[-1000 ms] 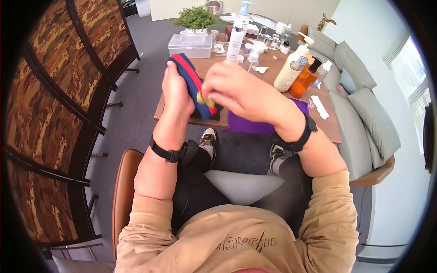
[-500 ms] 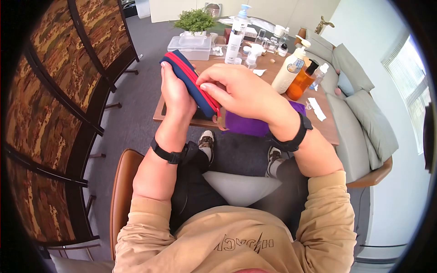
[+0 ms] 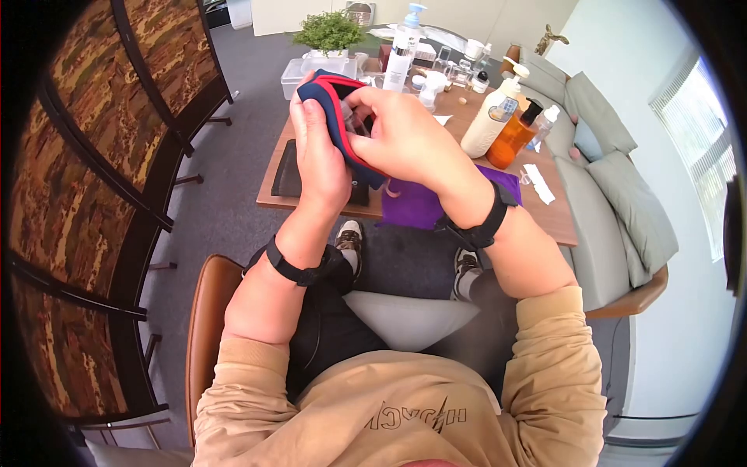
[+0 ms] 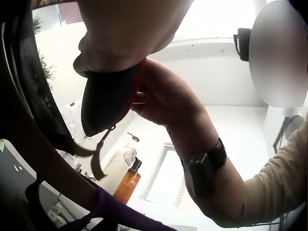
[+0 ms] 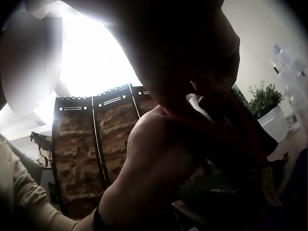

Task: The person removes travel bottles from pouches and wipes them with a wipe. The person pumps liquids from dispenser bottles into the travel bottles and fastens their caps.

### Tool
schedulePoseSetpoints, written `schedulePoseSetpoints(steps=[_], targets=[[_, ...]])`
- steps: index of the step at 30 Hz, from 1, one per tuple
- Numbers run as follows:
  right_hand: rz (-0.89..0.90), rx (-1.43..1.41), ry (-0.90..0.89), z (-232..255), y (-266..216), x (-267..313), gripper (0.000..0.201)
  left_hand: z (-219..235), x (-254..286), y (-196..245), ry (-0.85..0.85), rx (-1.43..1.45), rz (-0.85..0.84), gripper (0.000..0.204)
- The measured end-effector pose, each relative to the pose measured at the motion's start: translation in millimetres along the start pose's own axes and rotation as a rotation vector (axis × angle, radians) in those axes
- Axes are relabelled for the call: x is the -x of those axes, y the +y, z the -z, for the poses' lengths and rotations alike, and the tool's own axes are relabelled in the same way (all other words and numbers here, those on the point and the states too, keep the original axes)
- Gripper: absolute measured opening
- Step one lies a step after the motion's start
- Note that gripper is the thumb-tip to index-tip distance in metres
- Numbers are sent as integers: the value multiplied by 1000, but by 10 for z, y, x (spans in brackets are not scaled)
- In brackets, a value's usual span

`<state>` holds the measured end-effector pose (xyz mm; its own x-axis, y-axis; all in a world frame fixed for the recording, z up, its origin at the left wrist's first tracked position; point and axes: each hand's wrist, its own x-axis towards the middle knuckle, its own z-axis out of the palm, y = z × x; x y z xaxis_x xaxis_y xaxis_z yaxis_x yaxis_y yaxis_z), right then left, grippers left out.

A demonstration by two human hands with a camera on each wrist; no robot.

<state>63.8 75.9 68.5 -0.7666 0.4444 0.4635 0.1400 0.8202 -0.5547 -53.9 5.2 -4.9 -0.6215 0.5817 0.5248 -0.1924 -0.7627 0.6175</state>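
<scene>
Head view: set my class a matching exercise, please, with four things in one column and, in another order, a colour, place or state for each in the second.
Column one
1. Case
2. Cloth
3. Plant
4. Orange bottle

Column two
A. Has a black pump
B. Navy and red, in the left hand
C. Stands in a white pot
D. Purple, over the table's edge

Right pairs: 1-B, 2-D, 3-C, 4-A

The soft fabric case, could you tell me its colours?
The soft fabric case is navy blue with red edging, clearest in the head view.
</scene>
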Motion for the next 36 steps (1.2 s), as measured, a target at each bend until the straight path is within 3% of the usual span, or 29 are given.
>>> schedulePoseSetpoints(steps=[5,8,10,11,12,15,17,20,24,31,33,36], targets=[[26,-139,13,40,72,-11,39,83,-117,-76,127,138,30,50],[-91,-278,32,220,-67,60,45,216,-162,-102,123,127,56,47],[-49,-216,138,372,33,-2,48,251,-167,-144,162,141,68,43],[89,-40,254,470,145,-88,49,296,-190,-173,207,115,40,43],[3,20,305,581,237,-111,51,334,-209,-201,252,90,12,44],[90,31,422,818,353,-130,54,393,-252,-200,397,46,-31,43],[-5,334,462,891,449,-79,66,476,-310,-226,440,52,-37,43],[-82,452,380,851,565,20,56,567,-358,-231,490,25,-61,43],[-109,569,303,789,809,83,59,581,-358,-216,501,36,-100,43],[-175,598,287,758,952,124,56,554,-341,-182,456,-20,-134,43],[-298,579,201,774,1006,105,64,554,-333,-182,437,-26,-133,43],[-254,611,155,773,1183,104,61,530,-329,-164,440,-30,-128,44]])
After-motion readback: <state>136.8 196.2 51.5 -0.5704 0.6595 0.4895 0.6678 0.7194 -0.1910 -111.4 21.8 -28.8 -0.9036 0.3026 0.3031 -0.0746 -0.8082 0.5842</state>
